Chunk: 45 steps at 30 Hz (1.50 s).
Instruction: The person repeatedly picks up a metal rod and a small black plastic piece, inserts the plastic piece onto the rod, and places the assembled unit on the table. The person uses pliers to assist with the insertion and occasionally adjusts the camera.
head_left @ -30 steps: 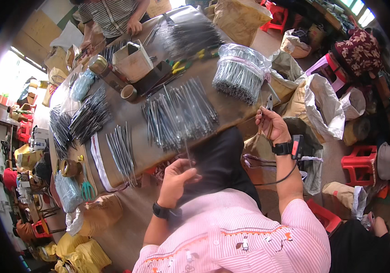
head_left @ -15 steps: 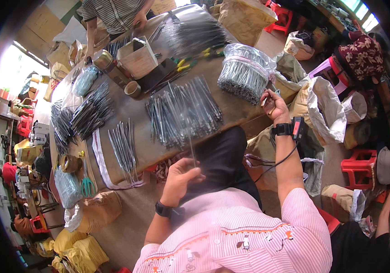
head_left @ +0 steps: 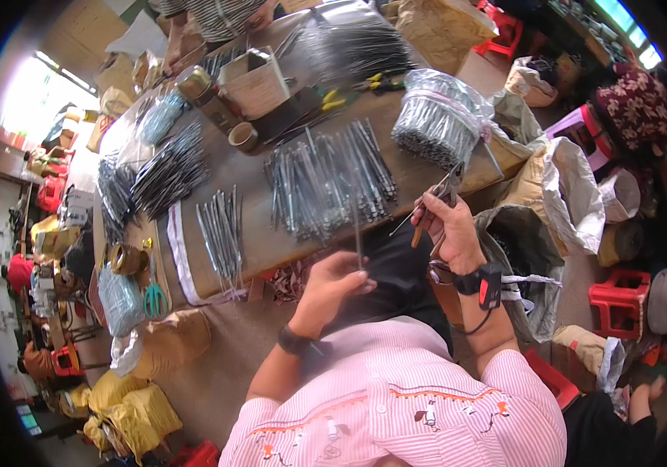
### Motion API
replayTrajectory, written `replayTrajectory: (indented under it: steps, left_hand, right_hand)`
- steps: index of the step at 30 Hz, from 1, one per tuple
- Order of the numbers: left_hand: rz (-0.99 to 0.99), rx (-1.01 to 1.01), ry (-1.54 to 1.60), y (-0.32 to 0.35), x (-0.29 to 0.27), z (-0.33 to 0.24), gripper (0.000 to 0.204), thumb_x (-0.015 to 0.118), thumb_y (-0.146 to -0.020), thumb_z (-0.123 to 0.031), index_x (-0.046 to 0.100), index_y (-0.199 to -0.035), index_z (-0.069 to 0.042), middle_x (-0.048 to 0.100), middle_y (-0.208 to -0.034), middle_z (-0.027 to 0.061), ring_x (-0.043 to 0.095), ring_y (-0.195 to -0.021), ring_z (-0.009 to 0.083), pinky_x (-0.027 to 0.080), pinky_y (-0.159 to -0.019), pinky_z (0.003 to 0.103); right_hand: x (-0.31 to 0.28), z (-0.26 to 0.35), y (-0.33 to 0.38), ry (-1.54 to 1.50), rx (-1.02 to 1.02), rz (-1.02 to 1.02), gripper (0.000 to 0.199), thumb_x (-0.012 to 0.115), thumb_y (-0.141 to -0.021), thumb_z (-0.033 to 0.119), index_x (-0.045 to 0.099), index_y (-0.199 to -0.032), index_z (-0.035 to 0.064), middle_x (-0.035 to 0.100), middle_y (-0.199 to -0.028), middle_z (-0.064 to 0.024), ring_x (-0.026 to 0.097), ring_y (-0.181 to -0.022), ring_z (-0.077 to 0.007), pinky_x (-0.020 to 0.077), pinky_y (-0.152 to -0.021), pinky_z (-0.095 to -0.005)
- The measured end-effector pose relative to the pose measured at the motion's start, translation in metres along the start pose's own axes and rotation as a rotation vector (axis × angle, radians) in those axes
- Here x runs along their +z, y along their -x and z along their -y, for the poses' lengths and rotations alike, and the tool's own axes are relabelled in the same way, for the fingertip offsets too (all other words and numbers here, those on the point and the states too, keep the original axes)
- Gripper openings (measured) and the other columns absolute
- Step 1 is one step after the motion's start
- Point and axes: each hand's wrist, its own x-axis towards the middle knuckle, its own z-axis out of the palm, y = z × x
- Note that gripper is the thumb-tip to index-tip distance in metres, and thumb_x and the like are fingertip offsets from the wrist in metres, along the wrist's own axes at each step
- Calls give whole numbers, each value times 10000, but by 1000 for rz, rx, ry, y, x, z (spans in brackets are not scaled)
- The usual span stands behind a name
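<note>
My left hand is closed, pinching a thin grey strip that stands nearly upright from the fingertips, blurred by motion. In my right hand is a pliers-like tool with a brown handle hanging below the fingers and a metal end pointing away from me. A short thin piece pokes out to the left of that hand; what it belongs to I cannot tell. Beyond both hands, a row of similar grey strips lies on the brown table. The large plastic-wrapped bundle of thin pieces stands past my right hand.
Smaller strip piles lie at the left, near teal-handled scissors. A wooden box, a cup and yellow-handled pliers sit farther back. Open sacks and a red stool stand at right. Another person works across the table.
My right hand has come down and left with its tool, away from the wrapped bundle and nearer my left hand. The left hand has shifted slightly right, still pinching the strip.
</note>
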Motion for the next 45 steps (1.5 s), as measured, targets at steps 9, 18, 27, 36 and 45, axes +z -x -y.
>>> replayTrajectory:
  steps: [9, 18, 27, 36, 45]
  left_hand:
    - [-5, 61, 38, 1, 1, -8, 207, 660, -834, 27, 592, -1030, 32, 648, -967, 109, 689, -833, 213, 586, -776, 326]
    - [4, 185, 31, 6, 0, -11, 149, 665, -835, 34, 579, -956, 21, 654, -890, 102, 678, -806, 190, 570, -734, 280]
    - [-2, 253, 33, 9, 1, -12, 163, 696, -829, 22, 600, -961, 27, 670, -894, 105, 679, -803, 176, 566, -735, 270]
    - [-29, 188, 31, 5, 3, -12, 157, 696, -810, 47, 619, -946, 30, 671, -872, 100, 690, -807, 198, 581, -739, 296]
    - [-29, 93, -68, 9, -22, -4, 217, 665, -837, 28, 583, -1037, 54, 660, -888, 106, 683, -819, 188, 573, -750, 288]
  right_hand:
    - [47, -17, 35, 245, -179, -12, 136, 663, -892, 79, 563, -972, 33, 643, -830, -93, 645, -689, -176, 540, -640, -284]
    - [62, -27, 46, 379, -265, -3, 115, 655, -898, 70, 571, -935, 0, 651, -803, -99, 640, -677, -156, 525, -510, -274]
    - [68, -17, 50, 254, -309, -52, 106, 644, -901, 46, 559, -942, 1, 645, -810, -97, 642, -689, -160, 527, -536, -275]
    - [71, -39, 57, 416, -185, 65, 173, 687, -868, 31, 575, -999, 14, 640, -816, -32, 606, -704, -86, 493, -629, -220]
    - [57, -26, 41, 450, -264, -73, 229, 685, -846, 13, 584, -1051, -13, 655, -866, -75, 631, -708, -125, 504, -558, -240]
